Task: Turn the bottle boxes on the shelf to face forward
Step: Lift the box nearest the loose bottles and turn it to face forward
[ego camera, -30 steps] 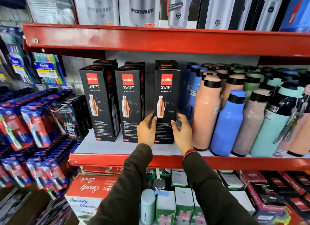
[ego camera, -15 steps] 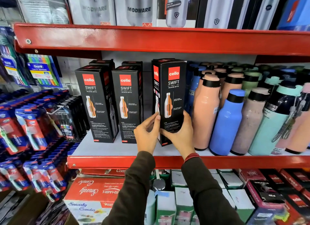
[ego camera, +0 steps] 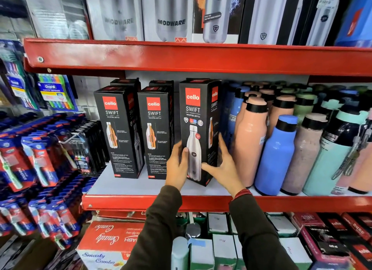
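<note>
Three black Cello Swift bottle boxes stand in a row on the white shelf board point(ego camera: 124, 187). The right box point(ego camera: 196, 117) shows a face with a large silver bottle picture; it stands upright on the shelf. My left hand point(ego camera: 178, 167) grips its lower left edge and my right hand point(ego camera: 223, 165) clasps its lower right corner. The middle box point(ego camera: 156, 133) and the left box point(ego camera: 117, 131) show faces with a small orange-cutaway bottle and text. More black boxes stand behind them.
Loose bottles in peach point(ego camera: 250, 137), blue point(ego camera: 276, 155), pink and mint crowd the shelf right of the boxes. A red shelf lip point(ego camera: 201, 203) runs below my wrists. Toothbrush packs point(ego camera: 38, 159) hang at left. Modware boxes point(ego camera: 171, 14) fill the shelf above.
The right box was lifted and rotated in both hands; it now stands on the shelf with the large silver bottle face toward me instead of the text face.
</note>
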